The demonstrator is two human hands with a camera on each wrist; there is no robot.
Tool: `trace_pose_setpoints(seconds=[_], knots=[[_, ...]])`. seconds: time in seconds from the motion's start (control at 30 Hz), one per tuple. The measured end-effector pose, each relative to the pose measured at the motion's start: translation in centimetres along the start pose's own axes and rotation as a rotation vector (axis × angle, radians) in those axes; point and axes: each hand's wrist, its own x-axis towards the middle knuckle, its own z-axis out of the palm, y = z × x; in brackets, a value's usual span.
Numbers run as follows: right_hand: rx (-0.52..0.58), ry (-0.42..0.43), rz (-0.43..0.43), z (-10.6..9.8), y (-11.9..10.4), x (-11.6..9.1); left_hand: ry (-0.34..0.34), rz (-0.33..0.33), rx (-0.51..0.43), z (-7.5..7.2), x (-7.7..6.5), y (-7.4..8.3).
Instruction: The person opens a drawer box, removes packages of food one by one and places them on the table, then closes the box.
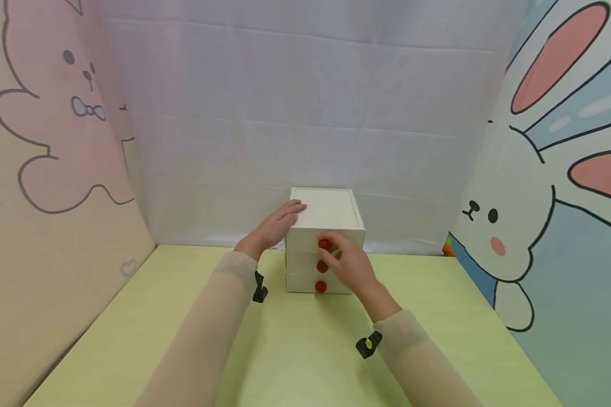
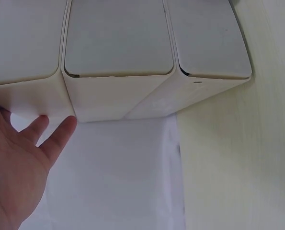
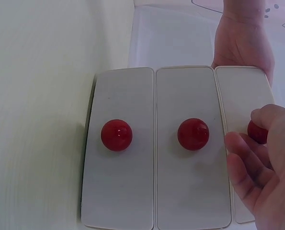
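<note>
A small white drawer box (image 1: 328, 207) with three stacked drawers stands on the table, each drawer front bearing a round red knob. At its upper left edge rests my left hand (image 1: 274, 227), fingers extended along the side and top; in the left wrist view, the fingers lie against the box's side. My right hand (image 1: 351, 264) pinches the top drawer's red knob (image 3: 256, 133) between thumb and fingers, partly covering it. Below, the middle knob (image 3: 193, 134) and bottom knob (image 3: 117, 135) are untouched. All three drawers look closed, their fronts about level.
The pale yellow-green table (image 1: 183, 328) extends around the box. Behind it hangs a white cloth (image 1: 285, 102). Cartoon-printed panels flank the table, with a pink animal (image 1: 76, 135) at left and a white rabbit (image 1: 514, 226) at right.
</note>
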Motion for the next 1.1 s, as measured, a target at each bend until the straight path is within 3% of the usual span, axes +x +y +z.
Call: trace_pose_setpoints(seconds=[0.67, 1.1], knots=[[-0.064, -0.021, 0.014, 0.6, -0.4, 0.0, -0.008, 0.013, -0.048, -0.3, 0.7, -1.8], [-0.078, -0.022, -0.031, 1.3, -0.7, -0.7, -0.009, 0.024, -0.073, -0.2, 0.5, -2.6]])
